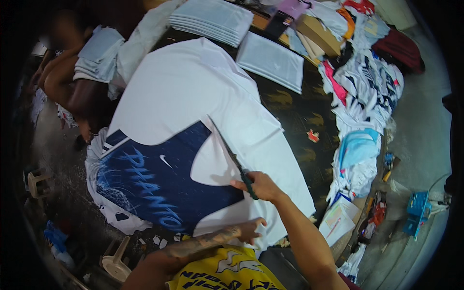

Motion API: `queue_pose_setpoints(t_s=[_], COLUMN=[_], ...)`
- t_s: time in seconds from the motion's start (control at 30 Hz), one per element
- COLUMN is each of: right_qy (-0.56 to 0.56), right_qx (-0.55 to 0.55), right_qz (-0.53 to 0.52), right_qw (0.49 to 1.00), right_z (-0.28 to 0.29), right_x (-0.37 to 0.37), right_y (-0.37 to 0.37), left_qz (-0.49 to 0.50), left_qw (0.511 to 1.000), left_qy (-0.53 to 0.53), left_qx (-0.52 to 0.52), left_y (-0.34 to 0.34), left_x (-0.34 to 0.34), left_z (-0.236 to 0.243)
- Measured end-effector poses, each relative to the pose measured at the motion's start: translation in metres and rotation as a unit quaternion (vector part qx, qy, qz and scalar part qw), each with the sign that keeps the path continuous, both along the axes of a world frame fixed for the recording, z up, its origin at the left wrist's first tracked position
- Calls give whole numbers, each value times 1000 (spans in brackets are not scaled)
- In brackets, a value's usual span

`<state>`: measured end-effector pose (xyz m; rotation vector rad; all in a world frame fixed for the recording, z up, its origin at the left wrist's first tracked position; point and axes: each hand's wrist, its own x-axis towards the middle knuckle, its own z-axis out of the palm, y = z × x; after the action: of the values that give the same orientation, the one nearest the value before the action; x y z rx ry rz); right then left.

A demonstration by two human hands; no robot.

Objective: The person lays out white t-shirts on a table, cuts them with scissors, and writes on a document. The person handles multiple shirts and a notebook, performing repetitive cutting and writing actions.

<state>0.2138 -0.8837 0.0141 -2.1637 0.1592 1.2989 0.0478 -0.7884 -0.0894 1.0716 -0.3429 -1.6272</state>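
Scissors (pixel 234 157) with long dark blades are gripped in my right hand (pixel 261 186), its fingers wrapped round the dark green handle. The blades point up and left over a big piece of white fabric (pixel 270 145), close to the printed part. That part is a navy jersey panel (pixel 169 176) with light blue lettering, a small white emblem and white stripes at its far left corner. My left hand (pixel 251 230) rests by the near edge of the white fabric, fingers apart and slightly bent.
Stacks of clear-wrapped folded packages (pixel 210 21) and another packaged stack (pixel 270 63) lie at the far side of the dark table (pixel 280 101). Heaped fabric scraps (pixel 362 96) line the right side. Another person (pixel 67 82) sits at the far left. A plastic stool (pixel 116 261) stands below.
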Motion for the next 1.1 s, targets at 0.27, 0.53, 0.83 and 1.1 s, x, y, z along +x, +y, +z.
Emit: queue_pose_setpoints(t_s=[0.27,0.53,0.83,1.1], right_qy=[28,-22,-207,-286], right_qx=[2,38,108,-76], right_qz=[10,-3,37,-127], right_qw=[1000,999,972,947], right_z=[-1,-28,-48,-75], right_x=[111,221,248,-187], right_y=[79,161,169,-102], left_qz=[-107,-169,-78,451], left_qw=[991,984,980,594], left_qy=[74,45,160,-559], left_qx=[22,36,-93,363], left_y=[-23,-35,1,271], left_x=[-8,-23,2,39], left_z=[-7,-6,-16,80])
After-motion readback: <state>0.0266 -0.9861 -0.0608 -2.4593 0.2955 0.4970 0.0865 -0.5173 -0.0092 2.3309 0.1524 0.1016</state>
